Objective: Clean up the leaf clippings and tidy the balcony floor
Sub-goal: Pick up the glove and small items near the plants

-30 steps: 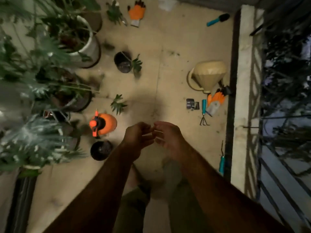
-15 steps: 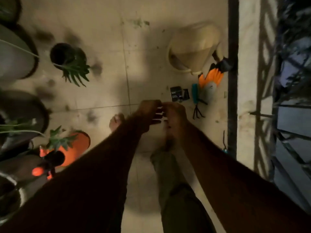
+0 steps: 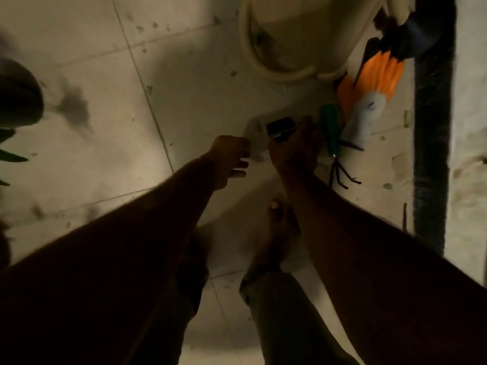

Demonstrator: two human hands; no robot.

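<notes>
at the left edge sits a dark pot point(image 3: 18, 93), with green leaf tips point(image 3: 13, 156) under it. next comes a wide stretch of tiled floor point(image 3: 105, 164) with room to move. it has a dark smudge point(image 3: 73, 106) and small dark bits point(image 3: 149, 88), maybe leaf clippings, spread toward the top. the left hand point(image 3: 232, 156) hangs over the floor with its fingers curled in; it is not clear if it holds anything. a bare foot point(image 3: 279, 225) stands lower down. the right hand point(image 3: 295, 148) pinches a small black box point(image 3: 280, 126). the box has white writing, too blurry to read. a cream watering can point(image 3: 290, 35) fills the top. just right of the hand lie a green hand rake point(image 3: 332, 133) and an orange and white glove point(image 3: 369, 101), close to a dark strip point(image 3: 432, 154) and a pale ledge point(image 3: 469, 127) at the right edge.
</notes>
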